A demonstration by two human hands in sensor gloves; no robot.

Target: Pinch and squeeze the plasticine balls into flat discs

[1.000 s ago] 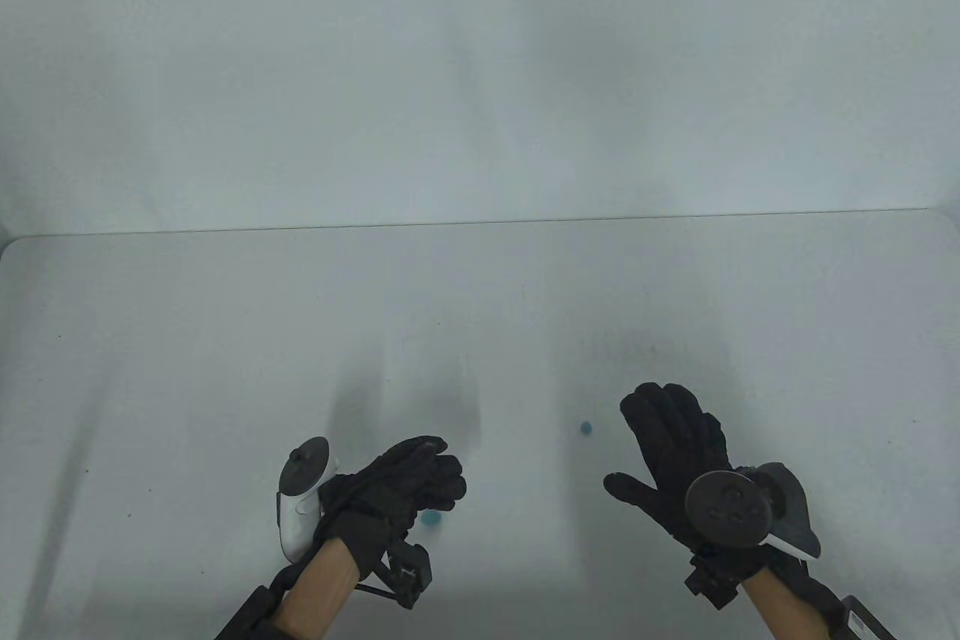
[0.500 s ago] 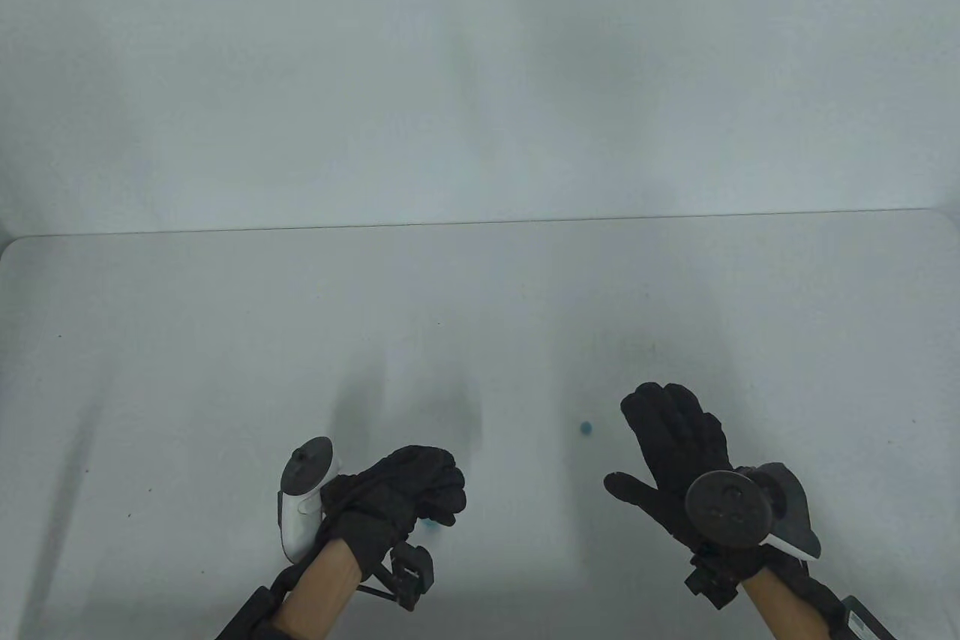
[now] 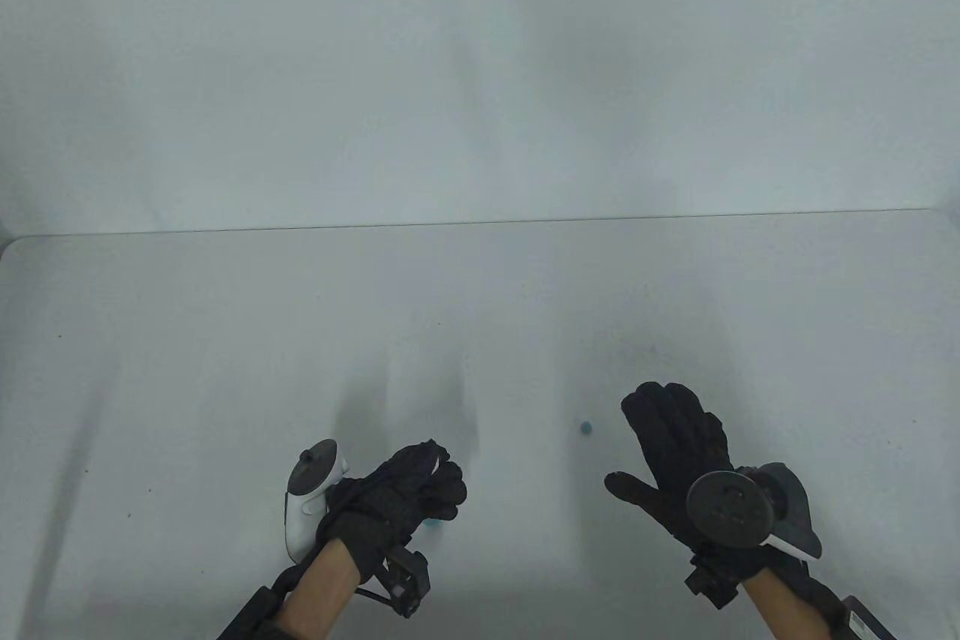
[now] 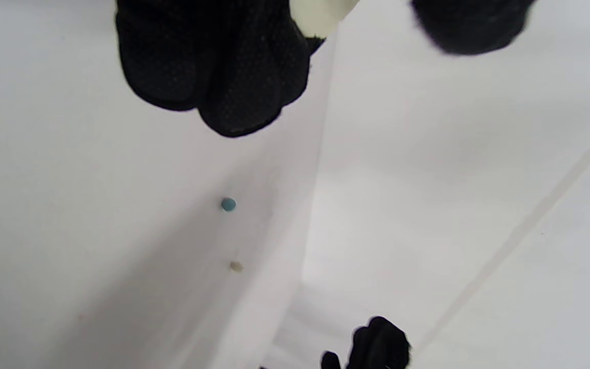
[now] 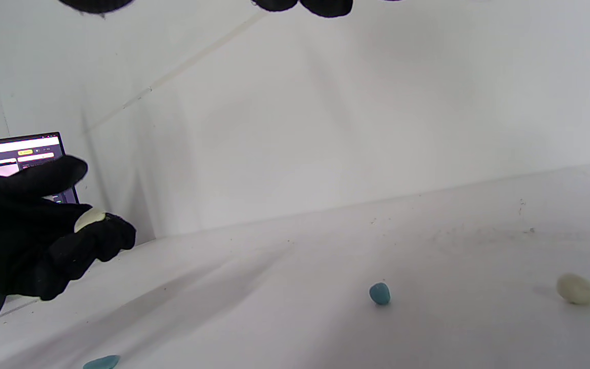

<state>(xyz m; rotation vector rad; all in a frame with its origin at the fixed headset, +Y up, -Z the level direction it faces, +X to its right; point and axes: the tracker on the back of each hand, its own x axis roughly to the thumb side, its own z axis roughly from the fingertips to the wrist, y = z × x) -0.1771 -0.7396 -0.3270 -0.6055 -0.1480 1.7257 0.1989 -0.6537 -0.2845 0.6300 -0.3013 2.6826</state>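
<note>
My left hand pinches a cream plasticine piece between thumb and fingers, just above the table; the piece also shows in the left wrist view beside the fingers. A flat blue disc lies under that hand, with only its edge showing in the table view. A small blue ball lies between the hands and also shows in the right wrist view. A cream ball lies right of it, unseen in the table view. My right hand is open, fingers stretched out, holding nothing.
The white table meets a white back wall along its far edge. A laptop screen stands behind my left hand in the right wrist view.
My left hand's fingers have closed and shifted a little over the blue disc, and the cream piece now shows between them. The right hand and the blue ball have not moved.
</note>
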